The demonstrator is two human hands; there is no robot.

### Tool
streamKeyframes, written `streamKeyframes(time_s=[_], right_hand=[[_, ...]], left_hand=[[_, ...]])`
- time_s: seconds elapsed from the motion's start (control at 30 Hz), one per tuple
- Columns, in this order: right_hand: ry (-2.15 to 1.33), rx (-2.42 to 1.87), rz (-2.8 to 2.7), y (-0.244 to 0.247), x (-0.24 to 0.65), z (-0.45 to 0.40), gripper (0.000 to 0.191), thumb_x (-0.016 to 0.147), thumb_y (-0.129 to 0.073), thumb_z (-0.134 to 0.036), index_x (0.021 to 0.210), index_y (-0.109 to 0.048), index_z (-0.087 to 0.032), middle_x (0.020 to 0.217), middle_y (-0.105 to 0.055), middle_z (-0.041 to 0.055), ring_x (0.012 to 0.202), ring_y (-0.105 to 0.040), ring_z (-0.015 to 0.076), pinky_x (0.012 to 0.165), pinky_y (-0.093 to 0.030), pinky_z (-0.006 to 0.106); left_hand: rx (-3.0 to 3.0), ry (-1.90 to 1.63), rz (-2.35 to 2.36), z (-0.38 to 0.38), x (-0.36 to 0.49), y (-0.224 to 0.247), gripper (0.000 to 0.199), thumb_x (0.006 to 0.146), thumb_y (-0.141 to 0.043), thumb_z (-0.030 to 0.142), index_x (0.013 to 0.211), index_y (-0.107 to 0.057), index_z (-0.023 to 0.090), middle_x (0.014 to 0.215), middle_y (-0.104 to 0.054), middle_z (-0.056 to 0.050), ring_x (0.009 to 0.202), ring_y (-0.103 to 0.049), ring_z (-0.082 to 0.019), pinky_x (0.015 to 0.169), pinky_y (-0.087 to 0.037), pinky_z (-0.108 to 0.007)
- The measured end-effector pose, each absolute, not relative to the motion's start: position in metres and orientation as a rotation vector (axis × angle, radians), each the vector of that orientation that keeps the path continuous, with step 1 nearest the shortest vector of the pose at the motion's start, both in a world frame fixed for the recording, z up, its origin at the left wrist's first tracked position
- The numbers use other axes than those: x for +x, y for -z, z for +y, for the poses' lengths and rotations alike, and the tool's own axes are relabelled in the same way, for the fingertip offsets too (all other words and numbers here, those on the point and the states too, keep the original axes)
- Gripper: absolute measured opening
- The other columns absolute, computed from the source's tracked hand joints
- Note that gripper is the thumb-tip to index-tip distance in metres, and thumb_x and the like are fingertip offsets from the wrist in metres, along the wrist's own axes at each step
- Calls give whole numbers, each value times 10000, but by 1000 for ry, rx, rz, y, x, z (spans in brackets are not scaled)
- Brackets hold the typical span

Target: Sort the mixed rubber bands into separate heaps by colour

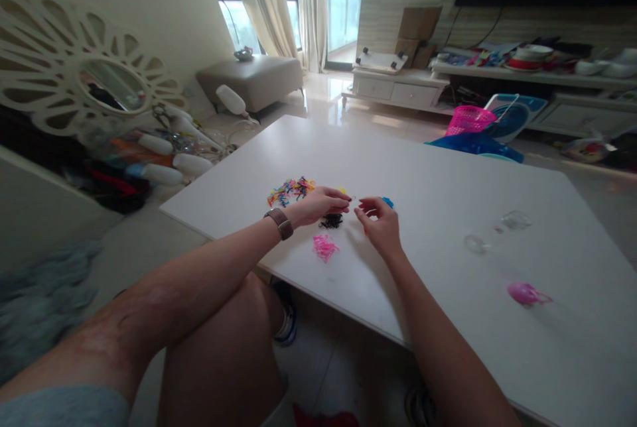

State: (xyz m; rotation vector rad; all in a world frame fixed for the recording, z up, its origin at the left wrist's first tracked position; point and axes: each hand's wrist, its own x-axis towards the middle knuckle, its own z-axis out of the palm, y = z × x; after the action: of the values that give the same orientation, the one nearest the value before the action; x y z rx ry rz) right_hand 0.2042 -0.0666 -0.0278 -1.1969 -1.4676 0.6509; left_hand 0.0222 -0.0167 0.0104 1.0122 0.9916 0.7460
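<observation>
Tiny thin dark loop (353, 198) poking from the pinch of my left hand (321, 203), mid-frame, near a squiggly black pile (332, 221). My right hand (382, 224) curls beside it, tips parted.

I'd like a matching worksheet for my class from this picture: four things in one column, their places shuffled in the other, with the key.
1. Mixed-colour pile
2. Black pile
3. Pink pile
4. Watch

A. Strapped round the left arm, near the left hand
B. Of all the piles, nearest the person's side of the table
C. Farthest left of all the piles
D. In the picture, just below the left hand and above the pink pile

Pairs: 1-C, 2-D, 3-B, 4-A
</observation>
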Motion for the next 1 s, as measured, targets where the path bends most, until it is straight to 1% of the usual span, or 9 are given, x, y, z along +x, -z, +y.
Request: streamKeyframes(time_s=[0.07,0.1,0.23,0.37,0.5,0.63,0.8,0.9,1.0], right_hand=[[-696,-1184,-1454,28,207,-64,276,819,-700,-361,1048,-699,-206,933,-736,64,796,-680,193,715,-559,336],[-724,-1170,-1465,29,208,-63,282,824,-694,-365,1058,-704,-208,950,-740,67,819,-688,197,733,-566,343],[-775,-1161,-1459,34,207,-62,247,835,-684,-365,1012,-728,-198,896,-746,68,810,-697,207,774,-578,373],[-835,-1163,-1449,39,208,-59,288,824,-699,-370,1056,-725,-202,954,-754,79,833,-703,220,763,-580,380],[-871,-1144,-1457,40,210,-57,226,821,-704,-386,942,-742,-200,925,-761,82,826,-706,233,775,-570,386],[-891,-1156,-1442,37,211,-58,228,801,-719,-409,895,-744,-203,883,-762,76,802,-701,237,758,-559,379],[-973,-1188,-1356,35,210,-58,272,757,-742,-465,819,-727,-200,778,-742,62,741,-697,235,717,-548,371],[-1000,-1186,-1340,35,210,-58,285,739,-752,-475,786,-713,-196,749,-729,53,717,-693,225,707,-546,360],[-1006,-1176,-1331,35,210,-57,279,740,-747,-463,785,-710,-191,746,-723,49,710,-689,213,700,-543,346]], left_hand=[[1019,-690,974,-17,22,-9,183,709,-839,123,875,-772,86,850,-755,-110,770,-705,-131,848,-552,-274],[1021,-671,968,-17,22,-8,188,709,-841,129,880,-774,85,840,-755,-110,760,-704,-129,838,-553,-270],[1031,-637,956,-19,22,-9,189,701,-840,122,874,-778,80,803,-752,-101,725,-696,-120,792,-551,-244],[1049,-619,928,-18,22,-8,205,684,-857,144,864,-780,85,816,-757,-105,745,-701,-125,791,-551,-238],[1063,-595,925,-17,21,-6,244,672,-874,176,874,-775,80,805,-753,-106,750,-703,-130,785,-554,-244],[1086,-610,925,-17,21,-7,262,663,-883,186,862,-748,81,773,-738,-84,715,-694,-120,758,-554,-246],[1252,-642,930,-16,20,-7,181,732,-833,196,802,-705,89,749,-722,-68,701,-690,-117,717,-545,-236],[1366,-636,922,-15,19,-8,137,781,-786,187,823,-707,84,748,-722,-72,686,-680,-111,684,-532,-226],[1414,-635,937,-16,19,-8,131,797,-764,178,870,-705,87,760,-730,-74,698,-687,-122,693,-539,-244]])
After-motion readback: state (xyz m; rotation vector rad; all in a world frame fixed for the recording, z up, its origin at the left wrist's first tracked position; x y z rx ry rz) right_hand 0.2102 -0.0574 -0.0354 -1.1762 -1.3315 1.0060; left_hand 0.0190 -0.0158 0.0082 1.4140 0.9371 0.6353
